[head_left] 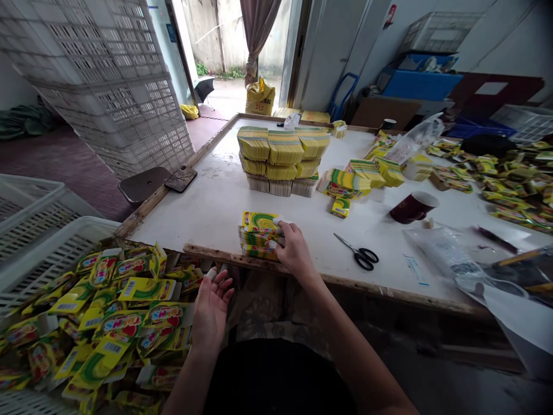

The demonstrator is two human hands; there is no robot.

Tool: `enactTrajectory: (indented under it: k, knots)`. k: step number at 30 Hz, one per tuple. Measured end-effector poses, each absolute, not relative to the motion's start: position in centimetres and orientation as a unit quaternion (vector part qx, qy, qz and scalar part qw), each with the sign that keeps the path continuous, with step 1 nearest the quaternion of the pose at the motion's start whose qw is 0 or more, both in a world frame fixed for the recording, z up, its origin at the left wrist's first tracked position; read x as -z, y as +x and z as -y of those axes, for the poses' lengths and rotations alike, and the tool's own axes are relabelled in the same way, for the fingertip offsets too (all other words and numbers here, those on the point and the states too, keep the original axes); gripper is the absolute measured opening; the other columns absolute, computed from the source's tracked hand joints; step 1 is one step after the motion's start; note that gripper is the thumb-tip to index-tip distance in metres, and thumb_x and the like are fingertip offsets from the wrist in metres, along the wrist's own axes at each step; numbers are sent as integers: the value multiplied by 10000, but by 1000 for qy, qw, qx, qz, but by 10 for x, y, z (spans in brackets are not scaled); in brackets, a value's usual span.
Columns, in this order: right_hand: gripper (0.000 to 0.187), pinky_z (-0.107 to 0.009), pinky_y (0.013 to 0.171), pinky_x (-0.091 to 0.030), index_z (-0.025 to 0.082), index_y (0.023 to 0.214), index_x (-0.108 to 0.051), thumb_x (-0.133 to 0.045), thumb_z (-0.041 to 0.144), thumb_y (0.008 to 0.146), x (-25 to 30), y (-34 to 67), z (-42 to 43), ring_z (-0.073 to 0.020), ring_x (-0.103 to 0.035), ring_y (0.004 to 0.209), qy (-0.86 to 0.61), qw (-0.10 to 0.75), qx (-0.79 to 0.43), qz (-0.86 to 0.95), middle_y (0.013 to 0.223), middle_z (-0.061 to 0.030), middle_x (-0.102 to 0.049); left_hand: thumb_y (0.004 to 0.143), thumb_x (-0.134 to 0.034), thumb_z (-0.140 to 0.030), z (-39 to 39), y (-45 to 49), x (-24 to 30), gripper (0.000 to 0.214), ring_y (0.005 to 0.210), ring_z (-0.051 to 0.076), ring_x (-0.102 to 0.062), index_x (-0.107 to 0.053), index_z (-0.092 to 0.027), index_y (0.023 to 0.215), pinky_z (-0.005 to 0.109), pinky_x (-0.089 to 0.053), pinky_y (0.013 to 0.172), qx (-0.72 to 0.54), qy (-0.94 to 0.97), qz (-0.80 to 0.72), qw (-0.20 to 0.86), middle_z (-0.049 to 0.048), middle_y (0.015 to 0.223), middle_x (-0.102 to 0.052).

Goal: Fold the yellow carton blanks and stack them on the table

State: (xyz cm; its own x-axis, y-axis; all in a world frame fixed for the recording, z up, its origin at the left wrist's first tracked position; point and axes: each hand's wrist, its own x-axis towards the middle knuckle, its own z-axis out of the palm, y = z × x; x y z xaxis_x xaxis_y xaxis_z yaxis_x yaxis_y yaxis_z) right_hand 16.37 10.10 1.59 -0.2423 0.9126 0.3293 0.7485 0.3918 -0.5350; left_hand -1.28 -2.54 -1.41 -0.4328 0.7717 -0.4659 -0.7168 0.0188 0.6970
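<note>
My right hand (294, 248) rests on a small stack of yellow-green flat cartons (259, 235) at the near edge of the white table (216, 202), its fingers closed on the stack's right side. My left hand (211, 308) hovers palm up with fingers spread and empty, beside a white crate (26, 271) heaped with folded yellow-green boxes (108, 323). A tall pile of stacked flat cartons (281, 158) stands further back on the table.
Scissors (359, 253) lie right of my hand, a dark red cup (413, 207) beyond them. A plastic bag (449, 259) and scattered cartons (510, 178) fill the right side. A phone (181, 178) lies at the left edge. White crates (108, 80) tower at left.
</note>
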Motion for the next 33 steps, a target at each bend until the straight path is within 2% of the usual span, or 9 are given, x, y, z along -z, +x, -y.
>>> enactTrajectory:
  k: [4, 7, 16, 18, 20, 23, 26, 29, 33]
  knots:
    - [519, -460, 942, -397, 149, 1279, -441, -529, 116, 769, -22, 167, -110, -316, -475, 1110, -550, 295, -120, 772, 1201, -162, -535, 785, -649, -361, 26, -10, 17, 329, 728, 99, -627, -605, -200, 1069, 199, -506, 604, -684, 69, -482, 544, 21, 925, -662]
    - [468, -448, 886, -419, 152, 1223, -510, -551, 101, 760, -21, 165, -118, -314, -527, 1020, -550, 259, -130, 783, 1118, -157, -598, 724, -711, -351, 29, -4, 18, 371, 693, 92, -621, -611, -189, 1042, 195, -488, 596, -671, 65, -486, 557, 10, 882, -673]
    - [388, -394, 881, -414, 171, 1061, -571, -579, 42, 696, -28, 166, -106, -270, -530, 975, -504, 251, -167, 809, 1022, -110, -622, 701, -741, -356, 28, 5, 11, 381, 632, 82, -599, -626, -163, 1009, 186, -450, 580, -653, 106, -487, 571, 3, 797, -681]
    - [364, -389, 858, -418, 179, 1025, -543, -570, 45, 687, -30, 165, -96, -263, -527, 948, -504, 269, -181, 800, 971, -92, -616, 739, -704, -392, 25, 5, 11, 368, 683, 100, -617, -626, -167, 1019, 202, -471, 604, -656, 126, -477, 572, 20, 847, -684]
    - [311, -355, 784, -439, 191, 973, -508, -564, 67, 692, -30, 163, -80, -238, -537, 861, -503, 282, -204, 791, 890, -62, -600, 765, -666, -437, 22, 7, 10, 383, 830, 146, -642, -623, -185, 1050, 253, -510, 695, -673, 144, -451, 569, 49, 976, -681]
    - [256, -255, 620, -436, 222, 847, -465, -592, 92, 667, -28, 156, -49, -170, -532, 677, -469, 276, -262, 797, 738, 15, -558, 760, -648, -478, 17, 12, 7, 384, 1072, 216, -593, -632, -223, 1046, 333, -506, 868, -720, 144, -388, 557, 63, 1133, -649]
    - [271, -195, 535, -391, 229, 771, -428, -600, 73, 630, -23, 148, -21, -115, -494, 581, -425, 268, -336, 797, 672, 63, -525, 792, -592, -481, 15, 16, 0, 383, 1161, 253, -543, -633, -231, 1079, 369, -490, 919, -731, 146, -320, 584, 73, 1153, -643]
    - [240, -186, 502, -338, 225, 749, -412, -575, 77, 653, -18, 145, -5, -94, -421, 548, -407, 313, -471, 717, 654, 74, -463, 808, -554, -457, 15, 19, -7, 357, 1081, 277, -581, -664, -187, 1013, 394, -505, 885, -727, 167, -281, 604, 82, 994, -670]
    - [213, -196, 549, -353, 212, 735, -434, -624, 131, 682, -18, 142, 6, -99, -408, 613, -360, 333, -591, 641, 704, 55, -455, 777, -587, -426, 13, 26, -13, 274, 879, 205, -601, -659, -180, 874, 342, -506, 846, -760, 175, -244, 576, 28, 801, -606]
